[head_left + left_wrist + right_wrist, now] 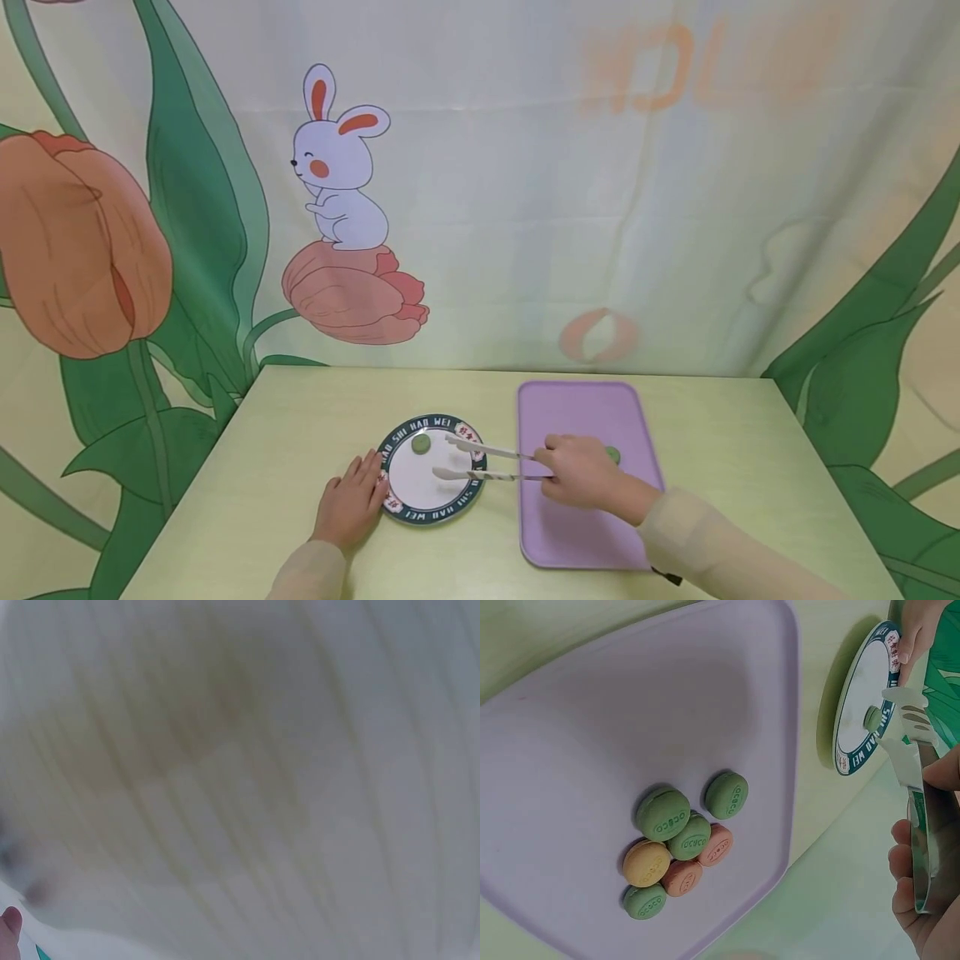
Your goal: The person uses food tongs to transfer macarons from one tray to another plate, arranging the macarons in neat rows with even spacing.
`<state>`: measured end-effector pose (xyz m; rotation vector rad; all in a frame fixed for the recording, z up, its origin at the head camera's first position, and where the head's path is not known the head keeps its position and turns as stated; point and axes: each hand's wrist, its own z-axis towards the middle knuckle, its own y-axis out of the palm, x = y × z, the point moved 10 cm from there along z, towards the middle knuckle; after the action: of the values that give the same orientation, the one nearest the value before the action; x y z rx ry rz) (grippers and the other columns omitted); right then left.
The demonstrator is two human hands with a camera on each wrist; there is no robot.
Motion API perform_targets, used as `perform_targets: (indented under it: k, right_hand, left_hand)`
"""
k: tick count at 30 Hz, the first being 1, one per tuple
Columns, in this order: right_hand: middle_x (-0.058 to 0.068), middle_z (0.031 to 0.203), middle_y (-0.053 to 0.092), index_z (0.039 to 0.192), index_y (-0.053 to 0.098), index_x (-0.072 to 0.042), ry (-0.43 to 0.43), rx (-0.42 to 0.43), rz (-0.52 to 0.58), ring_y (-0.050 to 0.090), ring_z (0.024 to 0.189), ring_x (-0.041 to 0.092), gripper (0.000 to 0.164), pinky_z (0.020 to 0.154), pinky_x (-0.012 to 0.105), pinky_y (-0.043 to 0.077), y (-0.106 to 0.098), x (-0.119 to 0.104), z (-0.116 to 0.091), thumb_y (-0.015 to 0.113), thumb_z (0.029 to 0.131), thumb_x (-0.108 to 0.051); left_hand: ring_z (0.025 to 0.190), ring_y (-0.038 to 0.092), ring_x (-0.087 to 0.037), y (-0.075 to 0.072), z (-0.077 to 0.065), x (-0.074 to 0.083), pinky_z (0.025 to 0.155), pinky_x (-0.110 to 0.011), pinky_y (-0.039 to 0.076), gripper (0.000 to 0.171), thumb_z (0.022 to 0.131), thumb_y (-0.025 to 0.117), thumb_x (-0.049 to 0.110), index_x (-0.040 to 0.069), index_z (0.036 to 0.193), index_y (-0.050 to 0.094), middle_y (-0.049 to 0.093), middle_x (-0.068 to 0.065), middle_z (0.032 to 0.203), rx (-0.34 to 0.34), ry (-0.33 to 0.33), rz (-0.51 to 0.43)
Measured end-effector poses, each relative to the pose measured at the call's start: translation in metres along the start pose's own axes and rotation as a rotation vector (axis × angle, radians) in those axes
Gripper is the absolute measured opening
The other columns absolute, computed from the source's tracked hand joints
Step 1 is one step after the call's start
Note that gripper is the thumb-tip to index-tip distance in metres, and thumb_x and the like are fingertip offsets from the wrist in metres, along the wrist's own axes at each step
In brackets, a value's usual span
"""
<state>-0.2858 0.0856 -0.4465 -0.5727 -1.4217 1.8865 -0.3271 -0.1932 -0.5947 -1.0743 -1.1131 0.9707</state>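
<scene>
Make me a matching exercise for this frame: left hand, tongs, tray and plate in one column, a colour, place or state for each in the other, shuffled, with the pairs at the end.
Things
1. Left hand
2. Tongs
3. Tray
4. Plate

Descriptions
A. Purple, with a yellow macaron on it
B. White, with a dark lettered rim
C. Palm down at the plate's edge
D. Held in the right hand, tips apart

Pairs: 1-C; 2-D; 3-A; 4-B
</scene>
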Motion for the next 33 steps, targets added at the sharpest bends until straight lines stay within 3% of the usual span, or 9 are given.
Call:
perform_targets:
  k: [8, 15, 19, 25, 28, 33]
  right_hand:
    - [-0.009, 0.058, 0.036, 0.074, 0.06, -0.017, 0.027, 0.01, 0.011, 0.029, 0.048, 0.005, 0.01, 0.036, 0.018, 0.018, -0.003, 0.009, -0.01, 0.059, 0.063, -0.019]
    - [-0.01, 0.058, 0.039, 0.073, 0.061, -0.017, 0.02, 0.072, 0.034, 0.028, 0.049, 0.002, 0.01, 0.039, 0.013, 0.021, -0.013, 0.015, -0.022, 0.063, 0.069, -0.026]
    - [-0.012, 0.059, 0.039, 0.07, 0.058, -0.019, 0.015, 0.109, 0.054, 0.029, 0.05, 0.001, 0.014, 0.04, 0.012, 0.021, -0.018, 0.017, -0.026, 0.067, 0.067, -0.029]
    - [-0.012, 0.058, 0.045, 0.075, 0.061, -0.021, -0.008, 0.2, 0.061, 0.028, 0.048, 0.001, 0.017, 0.039, 0.012, 0.018, -0.023, 0.024, -0.035, 0.064, 0.059, -0.017]
    - [-0.01, 0.066, 0.057, 0.082, 0.065, -0.019, 0.0, 0.196, 0.078, 0.034, 0.05, 0.0, 0.025, 0.04, 0.011, 0.022, -0.021, 0.03, -0.041, 0.063, 0.057, -0.014]
    - [-0.01, 0.063, 0.052, 0.079, 0.062, -0.017, 0.038, 0.159, 0.065, 0.035, 0.051, 0.001, 0.022, 0.042, 0.013, 0.025, -0.018, 0.041, -0.049, 0.065, 0.057, -0.017]
  left_hand:
    - [0.13, 0.031, -0.031, 0.0, -0.001, 0.0, 0.098, -0.052, 0.03, 0.053, 0.093, 0.035, 0.039, 0.01, 0.137, 0.032, 0.032, -0.007, 0.142, -0.004, -0.003, -0.005]
    - [0.129, 0.031, -0.031, 0.0, -0.001, 0.001, 0.097, -0.052, 0.031, 0.053, 0.092, 0.036, 0.038, 0.01, 0.137, 0.033, 0.033, -0.007, 0.142, -0.006, -0.001, 0.001]
    - [0.129, 0.031, -0.031, 0.0, -0.001, 0.001, 0.097, -0.052, 0.031, 0.053, 0.093, 0.035, 0.038, 0.01, 0.137, 0.033, 0.033, -0.007, 0.142, -0.004, 0.002, 0.004]
    - [0.129, 0.032, -0.031, -0.002, -0.001, 0.002, 0.097, -0.052, 0.031, 0.052, 0.093, 0.035, 0.038, 0.01, 0.137, 0.033, 0.033, -0.007, 0.142, -0.001, 0.003, 0.0]
    - [0.129, 0.033, -0.031, -0.003, 0.0, 0.003, 0.096, -0.052, 0.032, 0.052, 0.093, 0.035, 0.038, 0.01, 0.136, 0.034, 0.034, -0.007, 0.141, 0.007, 0.006, 0.003]
    - [0.129, 0.033, -0.03, -0.002, -0.001, 0.001, 0.096, -0.051, 0.032, 0.052, 0.092, 0.036, 0.038, 0.01, 0.137, 0.034, 0.034, -0.007, 0.141, 0.005, 0.005, 0.007]
